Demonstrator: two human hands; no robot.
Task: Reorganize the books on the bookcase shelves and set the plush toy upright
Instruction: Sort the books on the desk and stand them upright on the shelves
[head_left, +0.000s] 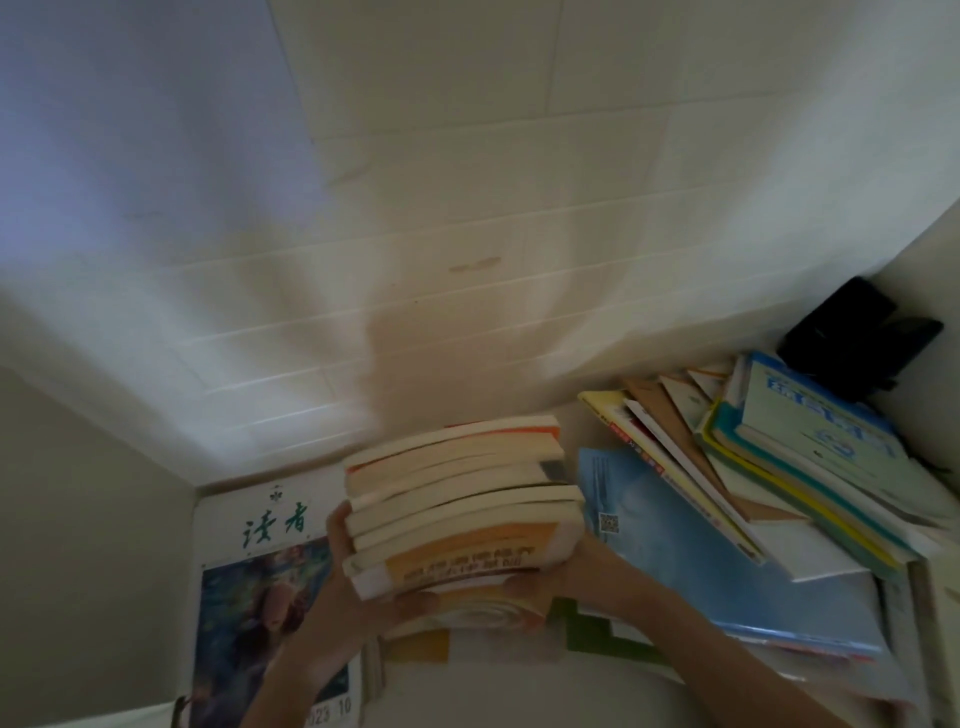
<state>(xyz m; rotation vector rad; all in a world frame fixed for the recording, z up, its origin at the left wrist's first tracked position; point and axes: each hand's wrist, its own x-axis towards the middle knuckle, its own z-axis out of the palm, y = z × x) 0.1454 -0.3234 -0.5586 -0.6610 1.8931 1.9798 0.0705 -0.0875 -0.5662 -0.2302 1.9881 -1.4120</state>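
A stack of several paperback books (457, 493) with cream page edges and an orange cover sits low in the middle of the head view. My left hand (345, 566) grips its left side, fingers up along the page edges and thumb under the front. My right hand (550, 577) holds the stack's lower right corner, mostly hidden behind it. A magazine (260, 582) with green characters and a painted cover lies flat to the left. A messy pile of books (779, 467) leans at the right. No plush toy is in view.
A white panelled wall (415, 234) fills the upper view. A large blue booklet (701, 561) lies flat right of the stack. A black object (852, 338) stands in the right corner behind the pile. Green-and-white paper (597, 634) lies under my right forearm.
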